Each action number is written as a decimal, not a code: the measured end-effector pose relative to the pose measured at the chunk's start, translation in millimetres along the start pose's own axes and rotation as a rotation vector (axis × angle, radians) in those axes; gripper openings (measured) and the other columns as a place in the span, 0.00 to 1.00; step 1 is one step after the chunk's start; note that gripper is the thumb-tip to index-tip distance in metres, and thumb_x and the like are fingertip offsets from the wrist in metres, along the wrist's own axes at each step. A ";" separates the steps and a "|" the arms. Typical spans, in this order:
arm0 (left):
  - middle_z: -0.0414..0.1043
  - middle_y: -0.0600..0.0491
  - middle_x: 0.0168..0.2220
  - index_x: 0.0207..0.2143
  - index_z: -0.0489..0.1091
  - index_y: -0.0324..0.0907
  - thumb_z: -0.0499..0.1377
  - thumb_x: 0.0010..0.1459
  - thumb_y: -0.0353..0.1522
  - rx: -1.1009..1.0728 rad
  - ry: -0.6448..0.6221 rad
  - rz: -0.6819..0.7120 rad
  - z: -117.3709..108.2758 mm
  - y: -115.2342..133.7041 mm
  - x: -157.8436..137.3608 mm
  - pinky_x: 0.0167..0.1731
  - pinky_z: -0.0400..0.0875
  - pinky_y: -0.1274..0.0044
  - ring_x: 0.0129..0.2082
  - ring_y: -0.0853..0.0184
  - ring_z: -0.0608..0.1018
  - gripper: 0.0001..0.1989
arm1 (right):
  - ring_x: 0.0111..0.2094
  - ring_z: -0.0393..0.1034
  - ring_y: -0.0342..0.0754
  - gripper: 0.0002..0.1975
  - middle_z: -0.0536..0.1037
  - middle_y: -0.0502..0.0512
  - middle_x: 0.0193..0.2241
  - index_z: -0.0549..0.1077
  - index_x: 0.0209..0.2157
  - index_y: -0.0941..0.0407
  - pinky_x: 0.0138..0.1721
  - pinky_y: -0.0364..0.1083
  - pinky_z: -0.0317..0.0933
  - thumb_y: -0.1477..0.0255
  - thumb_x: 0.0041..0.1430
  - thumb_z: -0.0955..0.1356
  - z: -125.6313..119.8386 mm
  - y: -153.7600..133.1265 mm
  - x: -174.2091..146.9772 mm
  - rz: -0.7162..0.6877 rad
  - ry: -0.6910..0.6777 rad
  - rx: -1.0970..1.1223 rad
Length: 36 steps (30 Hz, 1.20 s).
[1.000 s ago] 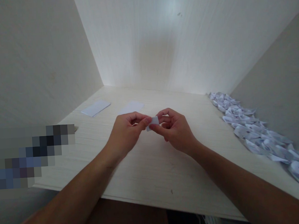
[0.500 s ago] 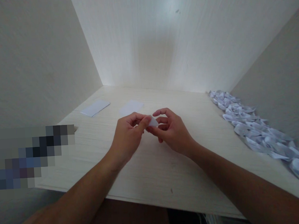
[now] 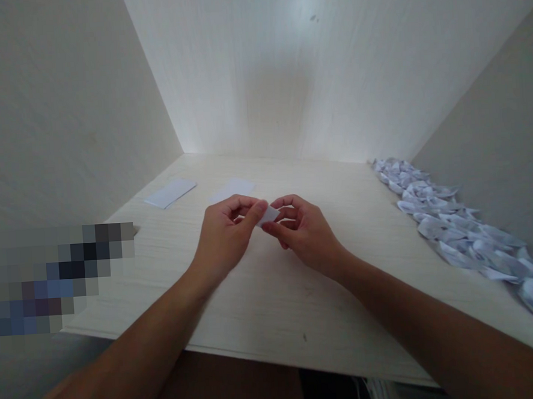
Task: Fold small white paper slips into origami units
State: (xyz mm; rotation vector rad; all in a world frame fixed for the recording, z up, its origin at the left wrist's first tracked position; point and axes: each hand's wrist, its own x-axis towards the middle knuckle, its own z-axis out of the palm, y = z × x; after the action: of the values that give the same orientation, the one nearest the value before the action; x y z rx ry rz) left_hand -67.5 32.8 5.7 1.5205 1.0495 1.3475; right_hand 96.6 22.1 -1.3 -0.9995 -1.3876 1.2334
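Both hands meet over the middle of a pale wooden desk (image 3: 272, 295). Between them is a small folded piece of white paper (image 3: 268, 215), held just above the desk. My left hand (image 3: 226, 235) pinches its left end with thumb and forefinger. My right hand (image 3: 302, 230) grips its right end, fingers curled around it. Most of the paper is hidden by the fingers.
A long heap of several folded white paper pieces (image 3: 458, 230) runs along the desk's right side by the wall. Two flat white paper slips lie at the back left, one (image 3: 170, 192) near the left wall and one (image 3: 234, 188) just behind my hands. Walls close in the back and sides.
The hands have turned the small paper slightly between the fingers and shifted a little left; they stay together over the desk's middle.
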 end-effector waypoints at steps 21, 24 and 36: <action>0.81 0.50 0.27 0.27 0.83 0.45 0.69 0.53 0.42 0.013 -0.230 -0.146 -14.5 4.1 3.6 0.29 0.68 0.73 0.27 0.65 0.75 0.10 | 0.21 0.66 0.41 0.21 0.78 0.48 0.25 0.71 0.43 0.55 0.21 0.42 0.55 0.68 0.50 0.79 -1.1 -5.0 -4.3 -0.062 -0.010 -0.287; 0.81 0.51 0.27 0.26 0.83 0.46 0.69 0.53 0.42 -0.051 -0.240 -0.153 -15.4 4.0 3.5 0.28 0.67 0.75 0.27 0.67 0.75 0.10 | 0.21 0.66 0.41 0.21 0.77 0.47 0.24 0.71 0.43 0.56 0.22 0.41 0.56 0.69 0.49 0.78 -1.6 -5.3 -3.1 -0.037 -0.018 -0.252; 0.85 0.49 0.34 0.34 0.85 0.45 0.73 0.49 0.36 -0.131 -0.169 -0.135 -17.8 4.2 4.8 0.38 0.76 0.72 0.34 0.63 0.83 0.08 | 0.21 0.64 0.41 0.23 0.76 0.46 0.25 0.70 0.44 0.54 0.23 0.42 0.55 0.65 0.50 0.79 -4.8 -1.4 -0.3 -0.077 -0.007 -0.225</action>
State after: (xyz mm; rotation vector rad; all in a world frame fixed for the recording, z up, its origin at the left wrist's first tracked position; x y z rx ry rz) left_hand -84.6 37.1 12.6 1.4140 0.9223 1.1507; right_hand 101.4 22.4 0.0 -1.0845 -1.5815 1.0415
